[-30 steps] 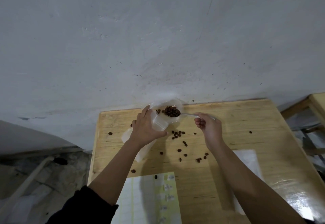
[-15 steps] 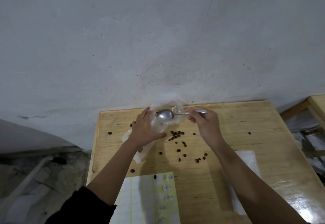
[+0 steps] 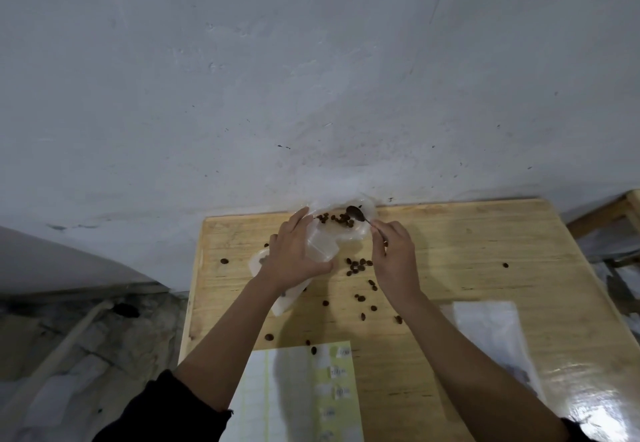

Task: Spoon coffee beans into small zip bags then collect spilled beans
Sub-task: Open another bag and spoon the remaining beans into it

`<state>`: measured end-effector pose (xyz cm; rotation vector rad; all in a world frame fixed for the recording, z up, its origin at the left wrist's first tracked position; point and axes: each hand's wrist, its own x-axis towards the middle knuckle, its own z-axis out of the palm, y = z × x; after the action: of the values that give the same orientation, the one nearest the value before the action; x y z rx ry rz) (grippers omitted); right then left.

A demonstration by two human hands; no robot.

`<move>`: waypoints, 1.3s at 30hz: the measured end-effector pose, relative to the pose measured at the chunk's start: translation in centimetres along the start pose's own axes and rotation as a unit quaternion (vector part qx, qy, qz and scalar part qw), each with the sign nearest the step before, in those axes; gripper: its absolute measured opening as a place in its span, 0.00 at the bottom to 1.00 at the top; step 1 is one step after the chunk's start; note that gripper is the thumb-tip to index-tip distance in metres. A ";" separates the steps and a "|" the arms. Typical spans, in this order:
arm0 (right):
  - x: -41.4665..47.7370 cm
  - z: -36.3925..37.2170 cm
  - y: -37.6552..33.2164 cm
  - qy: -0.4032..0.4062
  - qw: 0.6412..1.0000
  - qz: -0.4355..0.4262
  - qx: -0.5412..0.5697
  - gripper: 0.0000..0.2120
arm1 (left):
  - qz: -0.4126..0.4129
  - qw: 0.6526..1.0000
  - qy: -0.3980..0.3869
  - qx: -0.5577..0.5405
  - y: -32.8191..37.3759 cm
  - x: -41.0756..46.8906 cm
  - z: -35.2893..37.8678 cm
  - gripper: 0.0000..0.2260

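Observation:
My left hand point(image 3: 294, 254) grips a small clear zip bag point(image 3: 320, 249) above the wooden table point(image 3: 450, 244). My right hand point(image 3: 394, 261) pinches the handle of a metal spoon point(image 3: 358, 214). The spoon's bowl dips into a large clear plastic bag point(image 3: 360, 230) of coffee beans point(image 3: 337, 218) at the table's far edge against the wall. Several spilled beans point(image 3: 358, 265) lie scattered on the table between and below my hands. Another clear bag point(image 3: 289, 297) lies under my left wrist, partly hidden.
A white and yellow-green paper sheet with labels point(image 3: 304, 393) lies at the near edge. A flat clear bag point(image 3: 491, 334) rests at the right. A grey wall rises right behind the table. Another wooden piece point(image 3: 620, 213) stands at the far right.
A second ago the spoon held beans over the small bag; then it was empty. Now it has swung back into the large bag of beans. My left hand stays in place.

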<state>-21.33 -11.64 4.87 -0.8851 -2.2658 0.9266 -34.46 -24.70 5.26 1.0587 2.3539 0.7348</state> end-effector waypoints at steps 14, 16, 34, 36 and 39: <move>-0.3 2.4 1.9 0.104 0.824 0.412 0.374 0.10 | 0.064 0.996 -0.054 -0.002 -0.3 0.5 0.2 0.42; -0.1 2.5 2.0 0.091 0.803 0.426 0.406 0.09 | 0.067 0.996 -0.064 -0.014 -0.7 0.5 0.1 0.44; 0.1 1.5 0.3 0.022 0.771 0.438 0.462 0.08 | 0.014 0.997 -0.063 -0.033 -0.3 0.1 -0.3 0.42; 0.3 0.9 0.5 0.041 0.771 0.438 0.461 0.08 | -0.004 0.997 -0.060 -0.039 -0.5 0.2 -0.1 0.44; 0.7 -0.7 0.6 0.064 0.784 0.425 0.448 0.08 | -0.033 0.998 -0.048 -0.037 -0.5 0.3 0.2 0.45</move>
<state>-21.09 -10.51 4.97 -1.3960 -0.9405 1.9925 -34.72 -24.68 4.74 0.9585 2.2517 0.7252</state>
